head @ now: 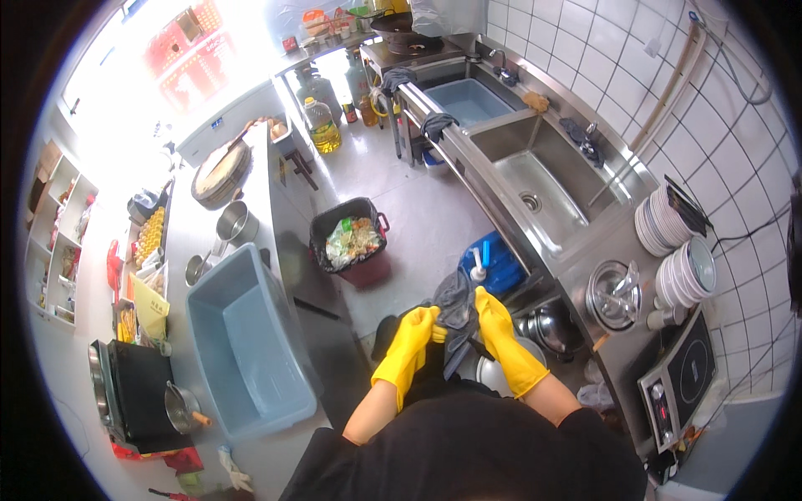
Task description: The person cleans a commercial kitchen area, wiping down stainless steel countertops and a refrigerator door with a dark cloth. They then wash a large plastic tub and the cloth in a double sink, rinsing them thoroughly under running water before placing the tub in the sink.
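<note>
Both my hands wear yellow rubber gloves. A wet-looking grey cloth (456, 307) hangs bunched between them, low in front of my body. My left hand (413, 332) grips the cloth's left side with curled fingers. On the other side my right hand (496, 322) pinches its right edge, fingertips near the top. Just beyond the cloth stands a blue plastic container (501, 263) with a white pump top (478, 269). Below and right of the cloth, partly hidden by my right glove, are a pale round lid or pot and a shiny metal pot (551, 329).
A bin (363, 269) lined with a black bag holds food waste ahead-left. An empty blue-grey tub (250, 351) sits on the left steel counter. Steel sinks (532, 181) line the right, with stacked bowls (683, 275) and an induction cooker (680, 376) nearer. An oil bottle (322, 128) stands on the floor.
</note>
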`<state>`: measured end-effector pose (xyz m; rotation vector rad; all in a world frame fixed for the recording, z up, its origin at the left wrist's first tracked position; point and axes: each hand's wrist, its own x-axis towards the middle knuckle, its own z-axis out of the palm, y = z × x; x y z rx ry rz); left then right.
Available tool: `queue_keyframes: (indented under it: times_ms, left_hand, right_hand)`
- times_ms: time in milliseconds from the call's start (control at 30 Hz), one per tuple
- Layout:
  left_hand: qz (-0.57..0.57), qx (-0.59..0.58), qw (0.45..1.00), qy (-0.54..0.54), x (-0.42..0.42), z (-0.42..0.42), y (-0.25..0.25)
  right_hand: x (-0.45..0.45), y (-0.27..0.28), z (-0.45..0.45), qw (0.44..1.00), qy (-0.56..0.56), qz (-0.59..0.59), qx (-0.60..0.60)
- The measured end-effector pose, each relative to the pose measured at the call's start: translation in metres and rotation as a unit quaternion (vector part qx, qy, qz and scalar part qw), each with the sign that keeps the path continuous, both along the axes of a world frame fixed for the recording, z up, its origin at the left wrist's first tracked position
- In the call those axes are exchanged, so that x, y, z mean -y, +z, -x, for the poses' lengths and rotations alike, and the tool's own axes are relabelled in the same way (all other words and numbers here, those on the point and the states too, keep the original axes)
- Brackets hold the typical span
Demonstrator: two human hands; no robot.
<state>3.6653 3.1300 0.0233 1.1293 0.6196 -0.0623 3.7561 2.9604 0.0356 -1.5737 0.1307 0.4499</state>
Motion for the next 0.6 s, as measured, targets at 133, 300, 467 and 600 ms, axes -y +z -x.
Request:
queue_keyframes:
  times_ms: [133, 300, 467, 600]
  left_hand:
    - [-0.036, 0.017, 0.998, 0.056, -0.058, -0.068, -0.029]
    - [0.04, -0.049, 0.998, 0.005, -0.138, -0.167, -0.032]
    - [-0.039, 0.115, 0.989, -0.084, -0.253, -0.292, -0.06]
    - [0.149, 0.141, 0.976, 0.069, -0.307, -0.391, 0.051]
  right_hand:
    - [-0.009, 0.01, -0.075, 0.997, -0.055, 0.003, -0.059]
    - [-0.084, -0.026, -0.182, 0.96, -0.102, -0.235, -0.109]
    - [-0.163, -0.081, -0.343, 0.917, -0.065, -0.379, -0.107]
    - [-0.26, 0.023, -0.428, 0.934, -0.097, -0.337, -0.062]
